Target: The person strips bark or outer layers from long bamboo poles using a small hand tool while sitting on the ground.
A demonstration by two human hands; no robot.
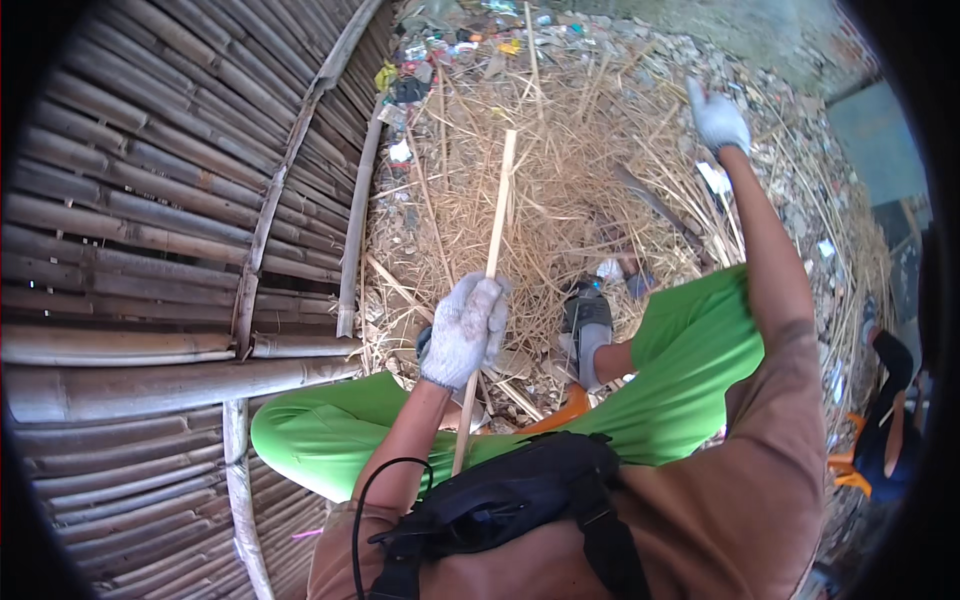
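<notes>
My left hand (pixel 466 330), in a white knit work glove with brown smudges, is closed around a long pale bamboo strip (pixel 502 205). The strip stands lengthwise in front of me, its upper end over the straw-like litter and its lower end near my lap. Out to the far right, my right hand (pixel 720 122), also in a white glove, is raised on a stretched arm. One digit points away from the hand; the other fingers are partly hidden. I see nothing held in it. Below it on the litter lies a long, dark, flat piece (pixel 658 205), perhaps a blade.
Thin bamboo shavings (pixel 560 190) cover the ground ahead, with scraps of rubbish (pixel 440 50) beyond. A bamboo slat wall (pixel 150 200) rises on the left. My green-clad knees and dark shoe (pixel 585 310) are close by. Another person (pixel 890 440) sits at the far right.
</notes>
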